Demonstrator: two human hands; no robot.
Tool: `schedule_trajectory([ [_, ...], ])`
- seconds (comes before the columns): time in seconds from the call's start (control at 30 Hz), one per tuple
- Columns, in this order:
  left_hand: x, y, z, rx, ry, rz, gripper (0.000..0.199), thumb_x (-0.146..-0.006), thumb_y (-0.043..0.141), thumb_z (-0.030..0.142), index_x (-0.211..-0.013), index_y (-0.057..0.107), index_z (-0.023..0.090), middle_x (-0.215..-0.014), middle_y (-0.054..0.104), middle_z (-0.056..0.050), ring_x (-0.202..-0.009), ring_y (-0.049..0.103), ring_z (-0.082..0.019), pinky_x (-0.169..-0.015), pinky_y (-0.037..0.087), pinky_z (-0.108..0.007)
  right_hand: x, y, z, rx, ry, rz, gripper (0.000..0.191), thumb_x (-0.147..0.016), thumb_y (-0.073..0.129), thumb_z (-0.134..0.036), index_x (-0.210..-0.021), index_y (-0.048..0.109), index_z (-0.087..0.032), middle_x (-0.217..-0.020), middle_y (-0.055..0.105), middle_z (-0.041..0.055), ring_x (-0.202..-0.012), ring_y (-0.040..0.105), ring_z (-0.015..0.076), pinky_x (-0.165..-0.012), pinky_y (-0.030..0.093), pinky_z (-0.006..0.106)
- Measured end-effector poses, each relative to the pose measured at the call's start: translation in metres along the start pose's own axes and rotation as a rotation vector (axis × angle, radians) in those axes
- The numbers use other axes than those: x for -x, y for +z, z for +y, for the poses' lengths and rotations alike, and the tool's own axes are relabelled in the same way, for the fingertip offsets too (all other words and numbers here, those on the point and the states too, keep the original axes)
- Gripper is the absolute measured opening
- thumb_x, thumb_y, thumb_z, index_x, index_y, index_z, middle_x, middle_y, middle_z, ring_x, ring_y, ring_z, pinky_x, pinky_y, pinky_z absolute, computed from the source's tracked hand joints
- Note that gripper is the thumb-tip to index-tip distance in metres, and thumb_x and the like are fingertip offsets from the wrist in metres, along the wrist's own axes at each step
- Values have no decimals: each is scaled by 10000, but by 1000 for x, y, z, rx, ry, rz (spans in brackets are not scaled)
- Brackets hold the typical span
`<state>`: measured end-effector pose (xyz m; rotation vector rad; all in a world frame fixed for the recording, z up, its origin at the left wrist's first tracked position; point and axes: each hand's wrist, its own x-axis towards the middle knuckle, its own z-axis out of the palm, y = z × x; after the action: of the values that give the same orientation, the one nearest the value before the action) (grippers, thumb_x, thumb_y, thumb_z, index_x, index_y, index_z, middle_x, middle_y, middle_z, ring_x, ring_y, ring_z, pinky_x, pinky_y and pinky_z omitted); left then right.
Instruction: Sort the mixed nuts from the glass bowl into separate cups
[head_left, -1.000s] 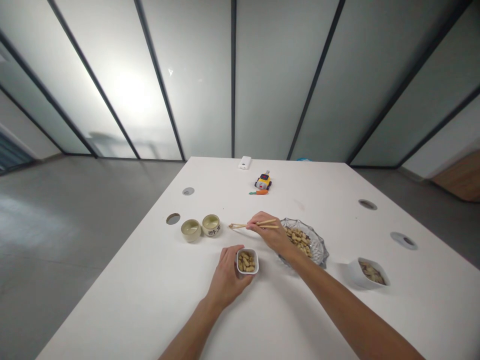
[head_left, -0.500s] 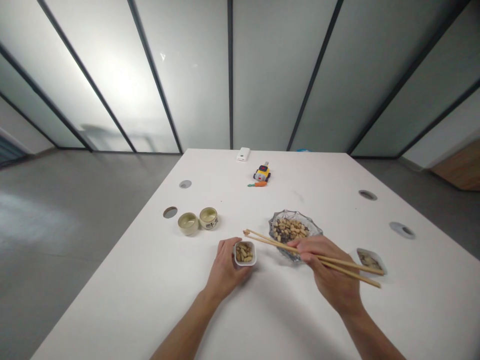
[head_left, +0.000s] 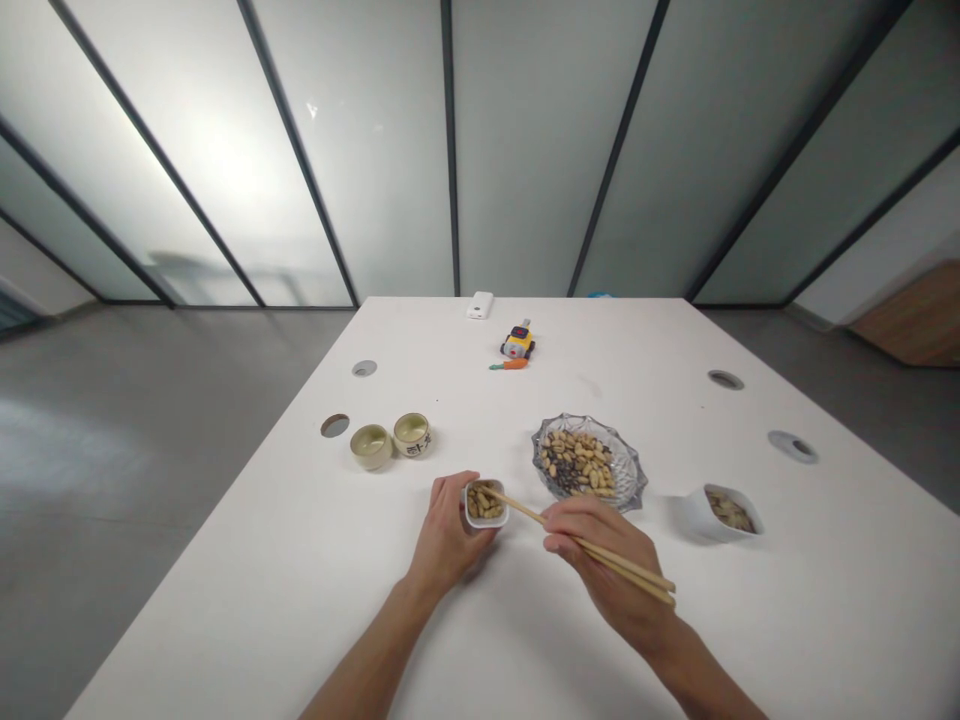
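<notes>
My left hand (head_left: 446, 530) is wrapped round a small white square cup (head_left: 486, 523) holding greenish-brown seeds or nuts (head_left: 484, 503). In my right hand (head_left: 607, 560) is a pair of wooden chopsticks (head_left: 525, 509); their tips are over the cup's opening, at the nuts. Whether the tips grip a piece is too small to tell. Just beyond my right hand stands a scalloped glass bowl (head_left: 628, 465) with pale nuts and dark seeds (head_left: 579, 463). To its right, a second white cup (head_left: 707, 517) contains flat pale seeds (head_left: 729, 510).
Two small pale green cups (head_left: 371, 447) stand side by side at the left. Farther back on the white table (head_left: 315, 580) lie a toy car (head_left: 517, 341), an orange-handled toy screwdriver (head_left: 511, 365) and a white box-shaped device (head_left: 480, 305). Round holes (head_left: 334, 426) pierce the tabletop near both sides.
My right hand has moved left and nearer to me, bringing the chopstick tips from above the glass bowl's left side into the white cup. My left hand keeps hold of the cup.
</notes>
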<state>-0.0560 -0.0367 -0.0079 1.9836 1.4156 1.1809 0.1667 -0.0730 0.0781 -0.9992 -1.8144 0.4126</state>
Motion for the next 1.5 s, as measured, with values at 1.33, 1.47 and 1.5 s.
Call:
schedule_trajectory([
  [1.33,0,-2,-1,5,-38,-67,623,-761,816,112,-1293,535,274,-1220,642,-50,-1180,597,-263,-972,577,-409,21,11,-6,74,41,31,72,-969,673,-202,-978,738,-230,-946,746,52,-841,747,173,-755,621,260],
  [1.47,0,-2,0,-2,-39,-78,630,-754,806,103,-1294,534,276,-1223,645,-54,-1187,599,-275,-965,588,-429,20,12,-6,80,50,49,80,-962,677,-205,-960,752,-235,-935,753,49,-826,754,179,-741,631,268],
  [1.5,0,-2,0,-7,-34,-77,637,-752,805,97,-1298,531,278,-1224,647,-53,-1191,597,-276,-966,588,-431,20,12,-6,79,50,51,81,-961,678,-206,-959,753,-236,-933,753,49,-824,754,179,-737,632,267],
])
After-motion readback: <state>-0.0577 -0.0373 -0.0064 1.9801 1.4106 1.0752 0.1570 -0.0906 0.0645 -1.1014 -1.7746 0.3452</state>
